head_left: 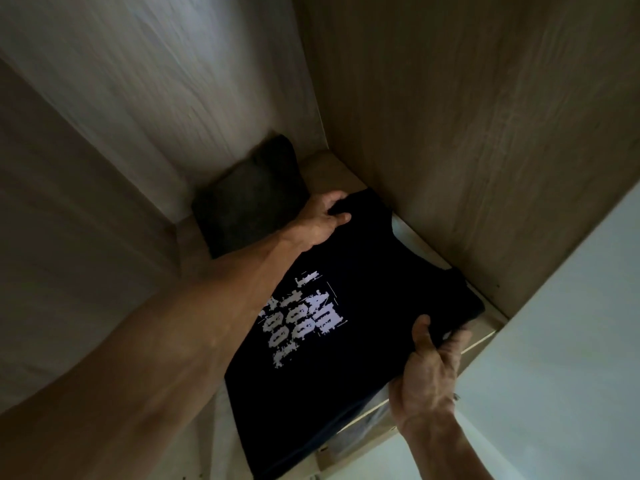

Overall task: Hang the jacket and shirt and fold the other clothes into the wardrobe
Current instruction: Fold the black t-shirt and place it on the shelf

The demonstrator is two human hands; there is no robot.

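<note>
A folded black T-shirt [349, 282] with a white printed design lies on the wardrobe shelf [325, 168], tilted in the view. My left hand [322, 220] grips its far corner, fingers curled over the edge. My right hand [429, 368] pinches the near right corner, thumb on top. Behind the T-shirt, deeper on the same shelf, sits a folded dark grey garment [249, 202], next to my left hand.
Wooden wardrobe walls close in on the left [156, 81] and right [485, 116]. A pale wardrobe door or panel [571, 341] stands at the right. Below the shelf's front edge, something light grey [367, 427] shows dimly.
</note>
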